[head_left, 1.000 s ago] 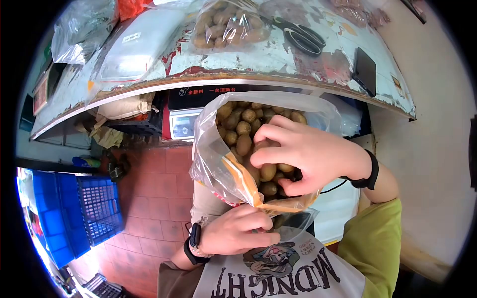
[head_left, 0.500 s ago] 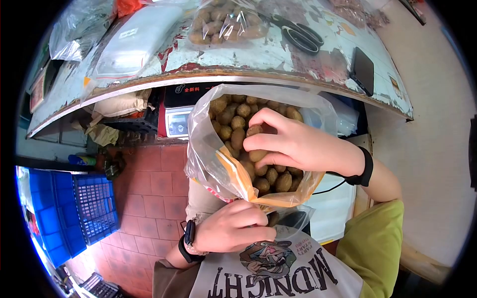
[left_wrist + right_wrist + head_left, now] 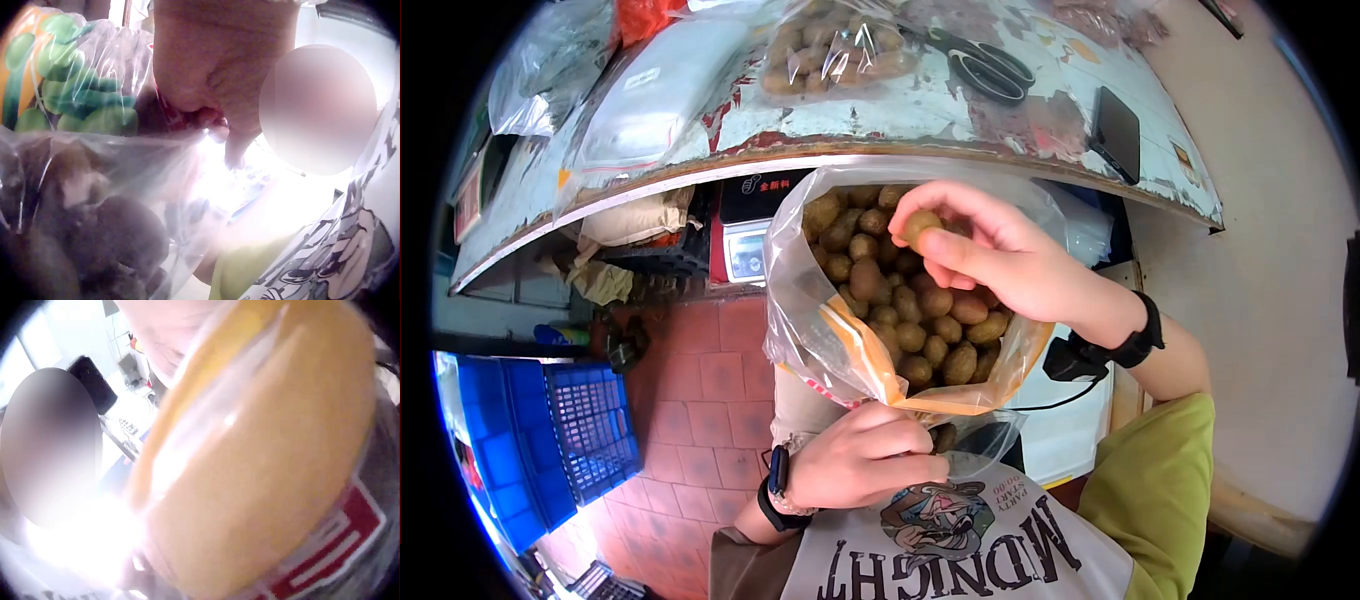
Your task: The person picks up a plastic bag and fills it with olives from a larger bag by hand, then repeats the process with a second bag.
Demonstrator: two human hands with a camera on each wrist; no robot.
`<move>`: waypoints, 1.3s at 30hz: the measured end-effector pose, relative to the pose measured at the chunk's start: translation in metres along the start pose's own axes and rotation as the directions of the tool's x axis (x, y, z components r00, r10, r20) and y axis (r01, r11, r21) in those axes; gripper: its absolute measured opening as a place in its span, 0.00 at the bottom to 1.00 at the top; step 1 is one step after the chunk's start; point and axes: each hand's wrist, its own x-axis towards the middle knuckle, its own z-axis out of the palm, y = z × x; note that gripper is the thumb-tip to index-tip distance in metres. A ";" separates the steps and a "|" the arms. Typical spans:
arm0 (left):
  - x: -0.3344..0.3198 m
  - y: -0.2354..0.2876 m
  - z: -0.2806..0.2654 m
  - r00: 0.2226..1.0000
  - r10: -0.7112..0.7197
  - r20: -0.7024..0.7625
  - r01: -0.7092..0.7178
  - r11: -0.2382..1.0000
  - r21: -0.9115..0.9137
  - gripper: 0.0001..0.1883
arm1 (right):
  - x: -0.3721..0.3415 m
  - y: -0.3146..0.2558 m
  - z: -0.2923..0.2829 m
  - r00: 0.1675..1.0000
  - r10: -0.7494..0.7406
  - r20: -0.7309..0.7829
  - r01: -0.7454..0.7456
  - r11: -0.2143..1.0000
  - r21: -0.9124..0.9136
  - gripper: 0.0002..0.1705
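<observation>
My right hand [image 3: 1005, 255] is raised over a large clear bag [image 3: 785, 310] with an orange band. Between thumb and fingers it pinches one brown olive-like fruit [image 3: 920, 226]. Many similar fruits [image 3: 910, 335] fill the open bag below. At the near rim, my left hand [image 3: 862, 455] grips a smaller clear bag [image 3: 990, 445] with dark fruits in it. In the left wrist view this small bag [image 3: 181, 181] hangs beside the large bag's green fruit print [image 3: 69, 81]. The large bag's orange band [image 3: 269, 456] fills much of the right wrist view, hiding my right fingers.
A worn table [image 3: 800, 125] ahead carries a tied bag of fruits [image 3: 840, 55], scissors [image 3: 990, 75], a phone [image 3: 1115, 135] and flat plastic bags [image 3: 650, 90]. A scale [image 3: 746, 252] sits under its edge. Blue crates [image 3: 530, 430] stand at left on red tiles.
My right hand has come up out of the fruits in the large bag, turned thumb-side toward me, and now holds one fruit. The left hand keeps its grip in nearly the same place.
</observation>
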 end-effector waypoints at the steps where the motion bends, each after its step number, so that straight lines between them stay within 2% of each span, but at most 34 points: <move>1: -0.001 0.000 0.001 1.000 0.001 -0.004 -0.001 1.000 -0.008 0.16 | -0.003 -0.005 0.000 1.000 0.003 0.003 -0.003 1.000 0.001 0.17; 3: -0.001 -0.001 0.001 1.000 0.000 -0.010 0.000 1.000 -0.020 0.16 | -0.016 -0.021 -0.004 0.985 0.087 0.150 -0.097 0.994 0.059 0.17; 5: 0.000 -0.001 0.001 1.000 0.009 -0.011 -0.009 1.000 -0.014 0.16 | -0.027 -0.023 -0.004 0.925 -0.105 0.366 0.120 0.993 -0.019 0.17; 7: -0.001 -0.003 0.003 1.000 0.013 -0.018 -0.013 1.000 -0.013 0.16 | -0.038 -0.040 -0.009 0.730 -0.015 0.683 0.069 0.996 -0.051 0.17; 9: -0.002 -0.004 0.003 1.000 0.020 -0.022 -0.020 1.000 -0.011 0.16 | -0.051 -0.047 -0.002 0.580 0.157 0.800 -0.162 0.984 -0.075 0.18; 10: -0.002 -0.004 0.002 1.000 0.019 -0.001 -0.019 1.000 0.003 0.17 | -0.058 -0.045 0.003 0.615 0.095 0.782 -0.058 0.995 -0.075 0.17; 11: -0.002 -0.004 0.001 1.000 0.018 0.021 -0.019 1.000 0.017 0.17 | -0.065 -0.044 0.006 0.617 0.096 0.781 -0.062 0.995 -0.073 0.17; 13: 0.001 -0.003 0.001 1.000 0.025 0.019 -0.025 1.000 0.014 0.17 | -0.077 -0.043 0.010 0.713 0.208 0.669 -0.047 0.967 -0.250 0.16; 14: 0.001 -0.003 0.001 0.999 0.032 0.015 -0.033 0.999 0.015 0.18 | -0.080 -0.044 0.014 0.782 0.189 0.594 0.033 0.939 -0.341 0.17; 15: 0.001 -0.003 0.001 0.999 0.034 0.020 -0.034 0.999 0.008 0.18 | -0.085 -0.044 0.020 0.785 0.191 0.589 0.026 0.940 -0.340 0.17; 16: 0.001 -0.003 0.001 0.999 0.035 0.027 -0.036 0.999 0.014 0.17 | -0.090 -0.044 0.028 0.856 0.180 0.484 0.139 0.823 -0.550 0.18; 17: 0.001 -0.003 0.002 0.999 0.037 0.034 -0.037 0.999 0.023 0.17 | -0.094 -0.044 0.035 0.914 0.135 0.384 0.213 0.644 -0.735 0.20; 18: 0.001 -0.002 0.002 0.999 0.039 0.036 -0.039 0.999 0.022 0.17 | -0.096 -0.040 0.043 0.937 0.071 0.341 0.249 0.546 -0.800 0.16; 19: 0.001 -0.002 0.002 0.999 0.029 0.025 -0.030 0.999 0.013 0.16 | -0.096 -0.036 0.048 0.938 0.070 0.339 0.248 0.546 -0.800 0.16; 21: 0.000 -0.001 0.002 1.000 0.020 0.017 -0.020 1.000 0.003 0.16 | -0.097 -0.030 0.055 0.937 0.090 0.337 0.281 0.381 -0.881 0.17; 25: -0.002 -0.001 0.001 1.000 0.019 0.008 -0.019 1.000 0.004 0.15 | -0.094 -0.030 0.055 0.918 0.123 0.377 0.305 0.388 -0.869 0.18; 31: -0.003 -0.001 0.002 1.000 0.014 -0.006 -0.014 1.000 -0.005 0.15 | -0.091 -0.028 0.051 0.900 0.101 0.424 0.325 0.495 -0.806 0.17; 33: -0.003 -0.002 0.001 1.000 0.017 -0.005 -0.017 1.000 -0.019 0.15 | -0.090 -0.028 0.052 0.913 0.044 0.405 0.313 0.561 -0.766 0.17; 37: -0.003 -0.002 0.001 1.000 0.006 0.012 -0.005 0.998 -0.055 0.15 | -0.086 -0.048 0.039 0.912 0.032 0.408 0.316 0.579 -0.752 0.18; 39: -0.003 -0.002 0.001 1.000 0.003 0.000 -0.003 0.998 -0.063 0.15 | -0.085 -0.064 0.027 0.949 -0.030 0.313 0.264 0.614 -0.743 0.18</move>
